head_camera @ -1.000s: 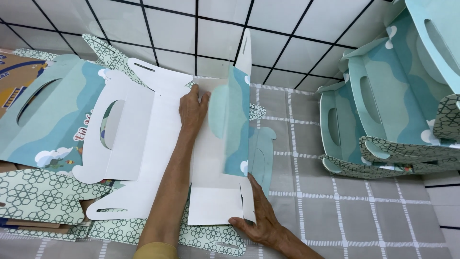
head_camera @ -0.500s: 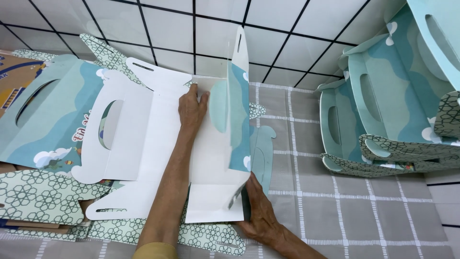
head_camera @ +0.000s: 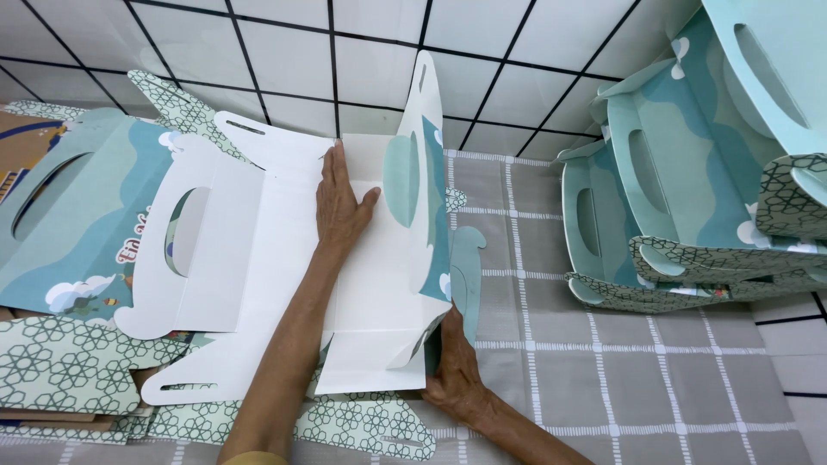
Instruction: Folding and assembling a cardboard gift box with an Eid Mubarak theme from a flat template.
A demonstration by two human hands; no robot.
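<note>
Head view looks down on a desk (head_camera: pixel 620 379) covered with a grey checked cloth, set against a wall of white tiles (head_camera: pixel 284 60) with dark joints. In the middle of the desk, towards its left side, lies an unfolded cardboard box (head_camera: pixel 258 284), white inside and teal with cloud shapes outside, with a cut-out handle hole at its left. The left hand (head_camera: pixel 340 207) lies flat and wide on the white inner face of the box, fingers together pointing towards the wall, pressing the sheet down and gripping nothing. The right hand (head_camera: pixel 452 366) is at the near right corner of the box, its fingers curled round the lower edge of the side panel (head_camera: pixel 418 181), which stands almost upright along the right edge of the sheet. Under and to the left of the box lies a stack of more flat boxes (head_camera: pixel 65 224), with patterned green flaps showing along the near edge. At the right edge of the desk, well apart from the hands, stands a row of finished boxes (head_camera: pixel 680 181), nested into one another and leaning.
</note>
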